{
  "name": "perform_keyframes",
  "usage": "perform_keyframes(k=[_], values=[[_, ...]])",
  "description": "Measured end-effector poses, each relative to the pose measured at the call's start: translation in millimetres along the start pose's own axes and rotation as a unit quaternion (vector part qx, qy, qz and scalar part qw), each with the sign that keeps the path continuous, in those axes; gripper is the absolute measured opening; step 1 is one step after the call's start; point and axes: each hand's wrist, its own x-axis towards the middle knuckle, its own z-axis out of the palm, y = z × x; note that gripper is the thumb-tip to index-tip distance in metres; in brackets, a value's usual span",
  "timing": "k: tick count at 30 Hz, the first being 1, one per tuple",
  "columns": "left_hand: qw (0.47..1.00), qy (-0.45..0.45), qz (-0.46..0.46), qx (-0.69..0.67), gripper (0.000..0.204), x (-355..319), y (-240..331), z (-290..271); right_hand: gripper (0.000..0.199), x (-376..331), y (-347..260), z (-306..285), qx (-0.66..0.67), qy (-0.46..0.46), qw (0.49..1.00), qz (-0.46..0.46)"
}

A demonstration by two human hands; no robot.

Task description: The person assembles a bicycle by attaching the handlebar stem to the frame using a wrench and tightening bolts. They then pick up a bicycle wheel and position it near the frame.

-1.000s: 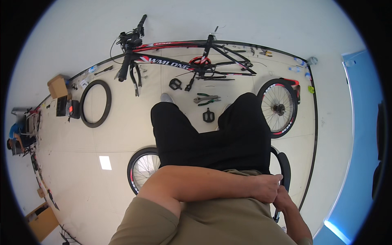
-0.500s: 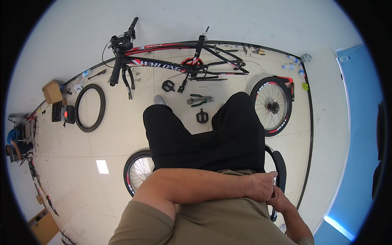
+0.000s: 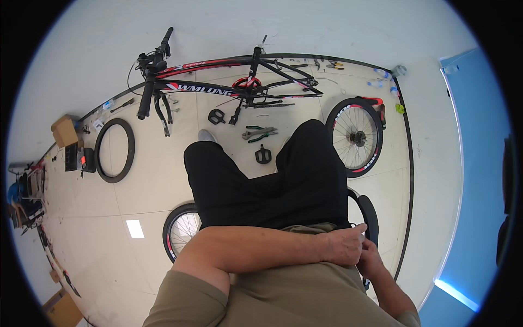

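Both hands are staying bunched at lower right, left hand [image 3: 344,246] curled over the right hand [image 3: 370,257], fingers closed narrow around the black tyre [image 3: 370,215] beside the hip; only the view is drifting, bike frame [image 3: 229,87] sliding up-left, so work continues in place.

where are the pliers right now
In the head view the pliers lie on the floor ahead of the person's knees, just below the bike frame, between two loose pedals.
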Motion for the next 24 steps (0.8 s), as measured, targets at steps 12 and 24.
perform_keyframes(k=[12,24], values=[[0.99,-0.08,-0.053,-0.099,0.019,9.3,-15.6,0.8,0.039,-1.3,-40.8,32.9,-0.282,0.045,0.957,0.042],[0.999,0.0,-0.01,-0.034,0.02,6.2,-10.8,10.5,0.025,-24.3,-11.6,20.9,-0.506,0.122,0.853,-0.032]])
